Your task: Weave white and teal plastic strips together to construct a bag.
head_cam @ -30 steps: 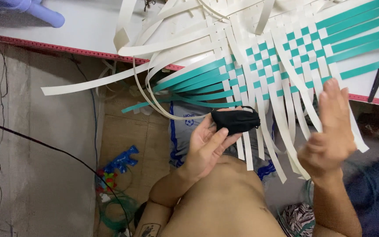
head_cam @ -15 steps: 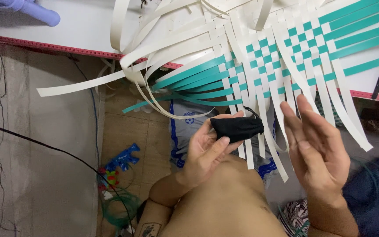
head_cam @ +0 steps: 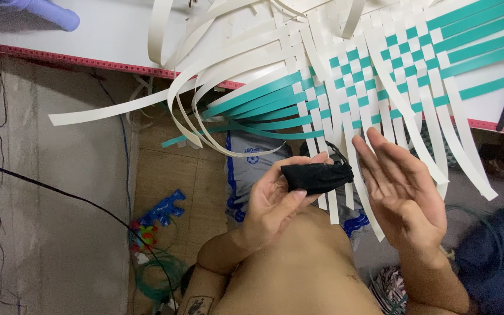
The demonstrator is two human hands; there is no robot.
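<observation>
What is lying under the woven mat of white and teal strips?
The woven mat rests on a white table with a red edge. Its loose strips overhang the floor, the left hand holding a black cloth, and the open right hand. The tabletop beneath is covered.

The black pouch [head_cam: 317,177] pinched in the left hand [head_cam: 275,204] looks like soft, matt cloth with a thin cord at one end. The woven mat [head_cam: 380,76] is made of flat, smooth strips, white and teal, like stiff plastic or coated paper with a slight sheen. The table [head_cam: 88,35] top is smooth, pale and matt. The floor [head_cam: 24,233] beside it looks like rough grey concrete.
</observation>
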